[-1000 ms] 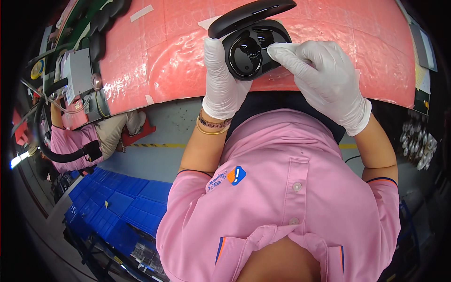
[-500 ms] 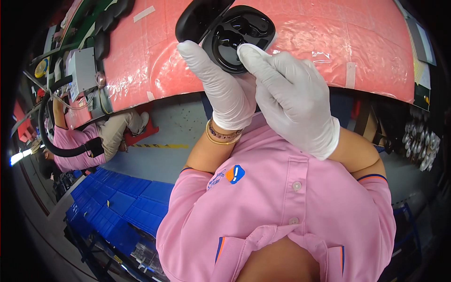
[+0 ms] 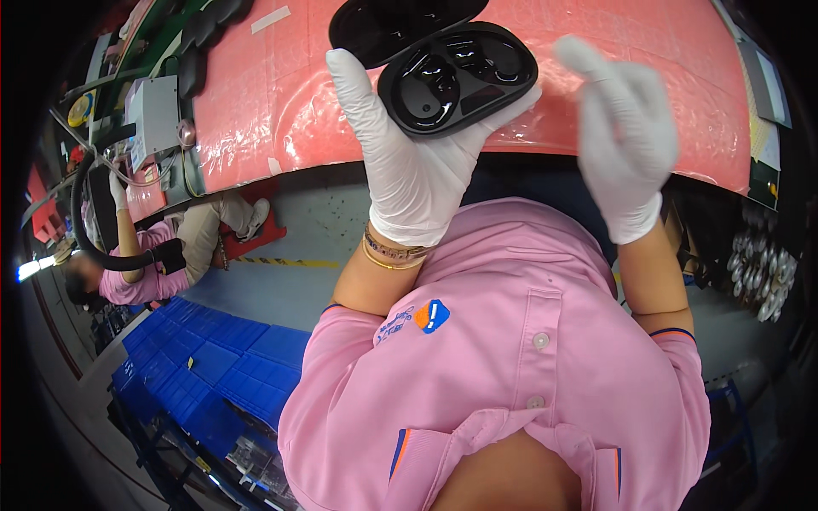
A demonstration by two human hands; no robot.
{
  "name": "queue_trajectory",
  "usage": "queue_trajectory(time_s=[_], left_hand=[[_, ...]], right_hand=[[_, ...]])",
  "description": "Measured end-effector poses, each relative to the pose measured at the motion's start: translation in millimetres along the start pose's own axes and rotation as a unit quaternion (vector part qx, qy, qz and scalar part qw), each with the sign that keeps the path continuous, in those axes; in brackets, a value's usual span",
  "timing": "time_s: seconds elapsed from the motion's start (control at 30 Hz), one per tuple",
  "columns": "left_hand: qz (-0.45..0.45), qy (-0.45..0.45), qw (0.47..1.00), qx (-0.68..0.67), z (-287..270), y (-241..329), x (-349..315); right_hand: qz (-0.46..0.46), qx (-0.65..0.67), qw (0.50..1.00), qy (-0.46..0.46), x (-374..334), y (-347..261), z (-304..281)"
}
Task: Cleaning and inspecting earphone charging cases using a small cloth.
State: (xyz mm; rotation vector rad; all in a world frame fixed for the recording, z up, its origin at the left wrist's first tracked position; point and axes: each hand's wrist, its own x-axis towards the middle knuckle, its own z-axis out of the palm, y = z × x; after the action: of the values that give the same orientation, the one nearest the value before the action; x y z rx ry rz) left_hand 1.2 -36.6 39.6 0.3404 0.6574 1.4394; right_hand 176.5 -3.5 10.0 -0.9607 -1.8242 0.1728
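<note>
My gloved left hand carries a black earphone case on its palm, thumb up along the left side and fingers beneath. Its lid is swung up and leans away to the upper left. Inside are glossy black rounded hollows; whether earphones sit in them I cannot make out through the reflections. My gloved right hand is raised to the right of the case, apart from it. Motion smears its fingers, so I cannot tell whether they hold anything.
A pink plastic-covered table curves beneath my hands. Dark padded objects and a grey box line its left end. A co-worker in a pink shirt sits at the left. Blue cartons or bins stand at lower left.
My right hand has left the case and moved right. The case is now turned flatter into view, resting on my left palm, its lid still raised.
</note>
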Motion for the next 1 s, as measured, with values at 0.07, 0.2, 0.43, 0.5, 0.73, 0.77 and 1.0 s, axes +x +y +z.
queue_trajectory(time_s=[0.07,0.2,0.43,0.5,0.73,0.77,1.0], left_hand=[[-0.015,-0.004,0.999,-0.044,-4,5,2],[0.017,0.031,0.999,-0.031,-9,8,5],[-0.032,0.023,0.997,-0.066,-12,9,7],[-0.027,0.022,0.997,-0.074,-15,9,8],[-0.006,0.02,0.999,-0.025,-13,6,3],[0.007,0.01,1.0,0.001,-13,6,3],[0.059,0.068,0.994,0.067,-4,0,-4]], right_hand=[[0.061,-0.038,0.99,-0.118,15,3,-25],[0.036,-0.222,0.944,-0.243,22,23,-44],[-0.065,-0.125,0.962,-0.233,31,27,-22],[-0.042,-0.158,0.936,-0.311,28,29,-22],[0.056,0.033,0.973,-0.223,15,6,-21],[0.047,0.061,0.976,-0.204,17,-10,-19],[-0.091,0.02,0.985,-0.144,-4,-52,16]])
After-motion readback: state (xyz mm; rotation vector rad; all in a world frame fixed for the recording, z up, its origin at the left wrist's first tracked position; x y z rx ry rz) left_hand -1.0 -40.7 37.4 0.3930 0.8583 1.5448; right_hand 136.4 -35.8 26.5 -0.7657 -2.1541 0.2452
